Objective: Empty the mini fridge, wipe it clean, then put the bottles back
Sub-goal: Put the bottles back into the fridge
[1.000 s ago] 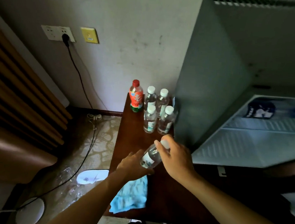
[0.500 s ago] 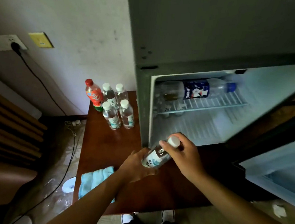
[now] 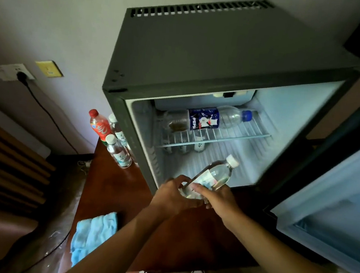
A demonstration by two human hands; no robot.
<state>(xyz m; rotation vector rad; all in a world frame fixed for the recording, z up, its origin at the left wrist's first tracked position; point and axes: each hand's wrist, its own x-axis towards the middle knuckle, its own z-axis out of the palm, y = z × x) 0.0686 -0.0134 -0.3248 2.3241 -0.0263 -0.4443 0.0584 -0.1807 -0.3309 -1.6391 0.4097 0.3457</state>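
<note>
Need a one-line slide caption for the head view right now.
Both hands, left hand and right hand, hold a water bottle tilted before the open mini fridge; a Pepsi bottle lies on its shelf.

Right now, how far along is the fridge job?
Restocking seems underway. Done: the Pepsi bottle lies on the fridge's wire shelf; wiping can't be confirmed, though the blue cloth lies aside on the table. In hand: left hand and right hand hold a water bottle at the fridge opening. Left: red-capped bottle and water bottles on the table.

head camera looks down, close (wide-angle), into the open mini fridge [image 3: 218, 139].
</note>
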